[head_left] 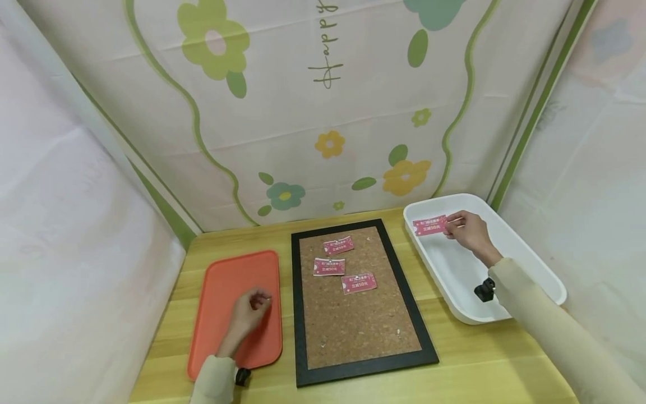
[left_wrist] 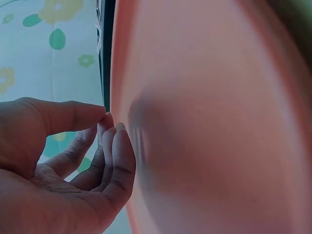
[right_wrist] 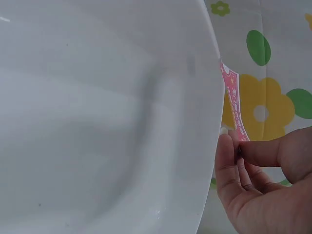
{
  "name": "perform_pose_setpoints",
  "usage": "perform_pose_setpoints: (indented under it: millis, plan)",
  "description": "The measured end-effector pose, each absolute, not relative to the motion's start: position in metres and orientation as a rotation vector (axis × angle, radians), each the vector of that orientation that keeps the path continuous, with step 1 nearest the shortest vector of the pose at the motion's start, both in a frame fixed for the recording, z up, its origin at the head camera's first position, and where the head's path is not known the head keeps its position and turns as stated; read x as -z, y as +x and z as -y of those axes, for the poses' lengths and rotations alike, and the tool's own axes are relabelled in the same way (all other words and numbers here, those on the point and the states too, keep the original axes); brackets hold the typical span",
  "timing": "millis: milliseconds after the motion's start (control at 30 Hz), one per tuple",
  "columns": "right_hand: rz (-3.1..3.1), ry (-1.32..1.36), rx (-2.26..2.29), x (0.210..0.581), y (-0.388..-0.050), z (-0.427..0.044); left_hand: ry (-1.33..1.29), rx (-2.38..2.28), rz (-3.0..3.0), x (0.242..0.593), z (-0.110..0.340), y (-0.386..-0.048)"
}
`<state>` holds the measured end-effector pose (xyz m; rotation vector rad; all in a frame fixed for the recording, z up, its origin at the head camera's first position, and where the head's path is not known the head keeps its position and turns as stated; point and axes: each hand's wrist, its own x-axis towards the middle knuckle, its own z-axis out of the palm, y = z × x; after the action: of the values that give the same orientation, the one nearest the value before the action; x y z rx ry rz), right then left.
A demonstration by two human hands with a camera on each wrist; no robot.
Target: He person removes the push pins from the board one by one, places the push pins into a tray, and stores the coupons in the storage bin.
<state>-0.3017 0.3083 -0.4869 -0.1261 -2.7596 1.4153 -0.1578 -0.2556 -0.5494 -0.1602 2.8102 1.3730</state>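
My right hand [head_left: 466, 229] pinches a pink coupon [head_left: 429, 225] by its right end, above the far part of the white bin [head_left: 469, 280]. In the right wrist view the coupon [right_wrist: 234, 100] stands nearly edge-on, partly hidden by the bin's wall. Over the red tray [head_left: 242, 280], my left hand [head_left: 250, 310] has thumb and index finger pressed together, with a tiny pale thing at their tips, too small to identify. Between the hands lies a cork board [head_left: 358, 320] with a black frame. Three pink coupons, one being the lowest coupon [head_left: 359, 283], are on its upper half.
Small clear pins show on the cork, one pin [head_left: 398, 333] at lower right and another pin [head_left: 323, 342] at lower left. A wooden table [head_left: 383, 387] carries everything. Behind it hangs a flowered cloth [head_left: 303, 112], with white cloth walls at both sides.
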Motion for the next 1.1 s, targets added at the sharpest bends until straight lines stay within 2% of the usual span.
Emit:
perform_pose_setpoints:
  millis: [667, 1100]
  plan:
    - [2.884, -0.343, -1.379, 0.509, -0.332, -0.322, -0.185, -1.312, -2.835, 0.555, 0.263, -0.158]
    - [2.939, -0.316, -1.353, 0.527, -0.335, -0.33, -0.165, -1.322, -2.799, 0.555, 0.268, -0.157]
